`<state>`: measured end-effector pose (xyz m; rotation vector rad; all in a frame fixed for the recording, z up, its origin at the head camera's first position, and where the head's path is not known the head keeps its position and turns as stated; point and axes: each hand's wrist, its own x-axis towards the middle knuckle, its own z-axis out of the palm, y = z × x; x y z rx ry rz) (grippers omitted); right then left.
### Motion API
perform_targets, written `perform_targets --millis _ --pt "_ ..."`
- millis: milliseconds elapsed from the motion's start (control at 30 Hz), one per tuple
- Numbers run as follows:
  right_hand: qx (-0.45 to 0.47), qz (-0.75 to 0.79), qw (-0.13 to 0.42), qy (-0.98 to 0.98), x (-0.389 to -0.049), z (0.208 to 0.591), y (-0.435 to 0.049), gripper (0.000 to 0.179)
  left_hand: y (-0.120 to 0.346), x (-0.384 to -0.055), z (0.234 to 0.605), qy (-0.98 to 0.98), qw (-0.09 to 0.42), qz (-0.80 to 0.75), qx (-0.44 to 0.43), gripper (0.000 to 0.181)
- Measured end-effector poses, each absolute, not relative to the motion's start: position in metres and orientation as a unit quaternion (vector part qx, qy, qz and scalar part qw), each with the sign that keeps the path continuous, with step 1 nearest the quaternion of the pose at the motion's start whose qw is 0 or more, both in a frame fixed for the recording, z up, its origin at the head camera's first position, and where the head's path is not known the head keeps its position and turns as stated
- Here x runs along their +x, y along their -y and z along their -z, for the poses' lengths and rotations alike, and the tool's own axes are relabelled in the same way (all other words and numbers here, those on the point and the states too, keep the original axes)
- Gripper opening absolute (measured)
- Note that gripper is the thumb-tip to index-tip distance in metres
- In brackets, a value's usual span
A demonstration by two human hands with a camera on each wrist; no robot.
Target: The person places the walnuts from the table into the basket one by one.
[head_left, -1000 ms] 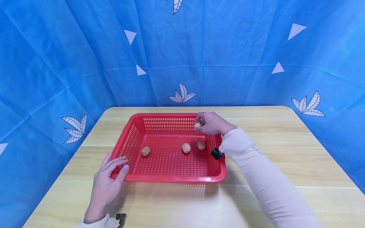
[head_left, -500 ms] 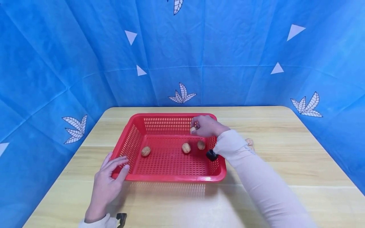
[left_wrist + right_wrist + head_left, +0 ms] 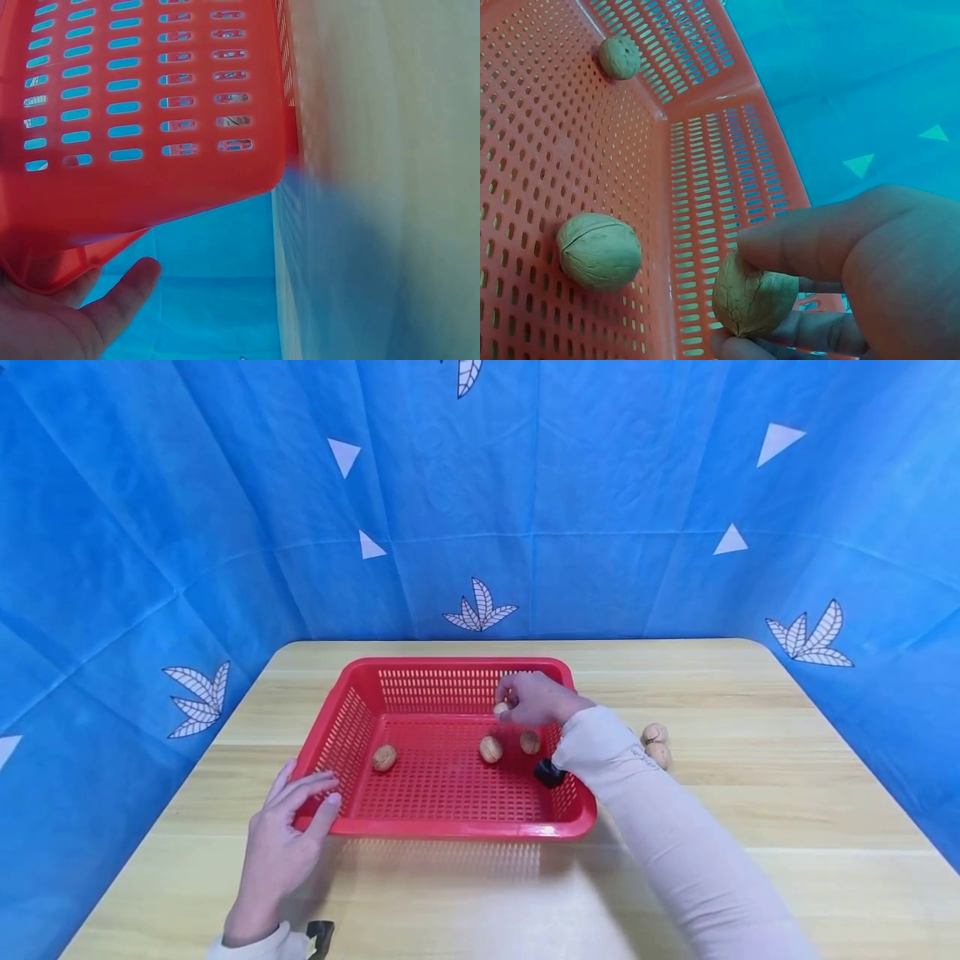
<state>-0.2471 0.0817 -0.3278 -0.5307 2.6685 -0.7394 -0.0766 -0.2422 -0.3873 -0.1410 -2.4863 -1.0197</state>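
My right hand (image 3: 536, 697) pinches a walnut (image 3: 754, 296) between thumb and fingers, above the back right part of a red plastic basket (image 3: 450, 831). Three more walnuts lie on the basket's perforated floor: one at the left (image 3: 384, 758), one right of the middle (image 3: 491, 749) and one near the right wall (image 3: 529, 742). At the basket's front left corner my left hand (image 3: 283, 843) rests on the rim, fingers spread over it. In the left wrist view, the thumb (image 3: 131, 292) shows under the rim beside the slotted wall.
Two walnuts (image 3: 656, 745) lie together on the wooden table (image 3: 750, 735) right of the basket, partly behind the right sleeve (image 3: 660, 810). A blue cloth (image 3: 600, 485) with leaf and triangle prints hangs around the table's back and sides.
My right hand has moved left and lower into the basket with its walnut. The walnuts on the table have come out from behind the right sleeve. My left hand stays put.
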Motion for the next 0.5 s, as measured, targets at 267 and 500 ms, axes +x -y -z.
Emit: perform_targets --millis 267,500 --pt "-0.175 0.267 0.162 -0.934 -0.2461 0.3273 -0.0793 0.025 0.2419 -0.0762 0.3857 0.900 0.224 0.369 -0.051 0.027" --pt "-0.183 0.264 0.165 -0.933 -0.2478 0.3292 -0.0792 0.022 0.2405 -0.0767 0.3844 0.902 0.220 0.369 -0.045 0.027"
